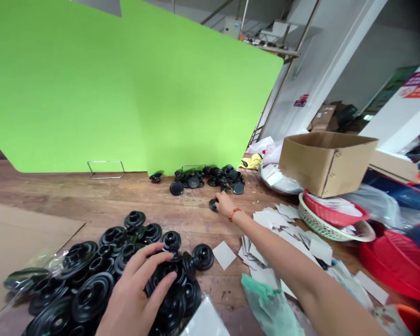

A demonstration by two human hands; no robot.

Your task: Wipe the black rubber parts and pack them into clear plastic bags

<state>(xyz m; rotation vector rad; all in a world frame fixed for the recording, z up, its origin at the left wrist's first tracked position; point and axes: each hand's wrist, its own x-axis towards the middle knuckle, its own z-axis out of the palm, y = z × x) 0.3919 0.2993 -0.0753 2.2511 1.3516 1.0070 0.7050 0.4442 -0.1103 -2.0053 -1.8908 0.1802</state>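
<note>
Black knob pile (93, 296) between cardboard (17, 252) and white cards (224, 255)

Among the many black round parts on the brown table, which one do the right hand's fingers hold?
The glossy black round part pinched by the bare right hand, alone between the far black cluster and the near black pile.

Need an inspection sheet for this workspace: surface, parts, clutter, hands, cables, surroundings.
Surface: wood-grain worktop, marked, small specks of debris.
Job's things: round black parts, heaped near, clustered at the far edge.
Clutter: scattered white squares, green plastic bag, cardboard box at right.
Hands: left hand at the near heap, fingers spread; right hand pinching one black part.
Cables: nothing seen.
Surroundings: green panel behind, white pillar right.
</note>
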